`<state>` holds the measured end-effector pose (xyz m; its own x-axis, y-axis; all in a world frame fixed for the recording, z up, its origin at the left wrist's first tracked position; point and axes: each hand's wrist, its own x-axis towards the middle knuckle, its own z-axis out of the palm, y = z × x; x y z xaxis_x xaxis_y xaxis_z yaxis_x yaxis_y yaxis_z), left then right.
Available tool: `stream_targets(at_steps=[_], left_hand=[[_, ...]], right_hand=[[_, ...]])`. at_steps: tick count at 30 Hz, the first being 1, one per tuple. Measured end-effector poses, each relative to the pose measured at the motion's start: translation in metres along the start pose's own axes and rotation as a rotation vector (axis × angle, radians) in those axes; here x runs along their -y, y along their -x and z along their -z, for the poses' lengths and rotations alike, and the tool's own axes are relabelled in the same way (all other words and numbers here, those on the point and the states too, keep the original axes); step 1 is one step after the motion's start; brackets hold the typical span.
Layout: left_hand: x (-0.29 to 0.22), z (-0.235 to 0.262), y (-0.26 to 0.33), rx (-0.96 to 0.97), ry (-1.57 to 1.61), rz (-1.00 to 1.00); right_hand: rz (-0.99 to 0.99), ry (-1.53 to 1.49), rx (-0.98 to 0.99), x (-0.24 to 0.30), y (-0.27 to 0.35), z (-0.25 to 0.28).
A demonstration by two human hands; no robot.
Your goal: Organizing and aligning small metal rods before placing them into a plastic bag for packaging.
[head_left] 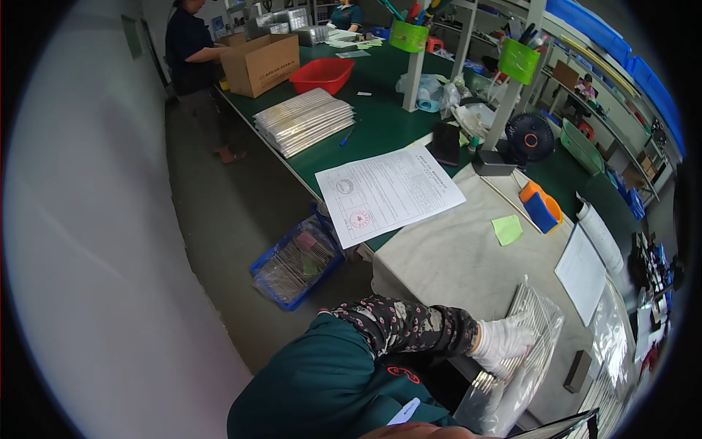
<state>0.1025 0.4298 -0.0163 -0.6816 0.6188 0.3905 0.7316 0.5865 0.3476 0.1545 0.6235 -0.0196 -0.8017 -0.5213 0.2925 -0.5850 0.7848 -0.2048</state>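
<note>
The clear bag (512, 366) of thin metal sheets is lying at the near edge of the desk (453, 256). The left hand (504, 342), gloved in white, is reaching across with fingers curled, its grip closing on the bag's end. A stamped paper (387, 192) is lying farther back.

Bare worktop (453, 256) at 11 o'clock of hand (504, 342), sticky note (507, 229) at 12, tape dispenser (541, 207) beyond, plastic sleeves (610, 336) blocking 3 o'clock

table (380, 124): green top, grey mat (453, 256) | on it: printed sheet (387, 192), stacked trays (303, 121), red bin (322, 74), cardboard box (261, 64), tape dispenser (541, 207)
</note>
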Motion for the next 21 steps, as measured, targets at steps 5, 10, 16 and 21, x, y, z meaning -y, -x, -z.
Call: stream_targets(at_steps=[5, 10, 16, 21], left_hand=[[0.013, 0.025, 0.041, -0.114, 0.002, 0.039], [0.033, 0.043, 0.072, -0.166, 0.077, 0.21], [0.025, 0.034, 0.055, 0.052, -0.028, 0.071], [0.026, 0.036, 0.044, 0.174, -0.161, 0.08]], right_hand=[[0.12, -0.159, 0.029, 0.041, -0.042, 0.017], [0.334, -0.229, 0.152, 0.034, -0.048, 0.018], [0.263, -0.248, 0.181, 0.031, -0.035, 0.024], [0.258, -0.165, 0.155, 0.022, -0.043, 0.014]])
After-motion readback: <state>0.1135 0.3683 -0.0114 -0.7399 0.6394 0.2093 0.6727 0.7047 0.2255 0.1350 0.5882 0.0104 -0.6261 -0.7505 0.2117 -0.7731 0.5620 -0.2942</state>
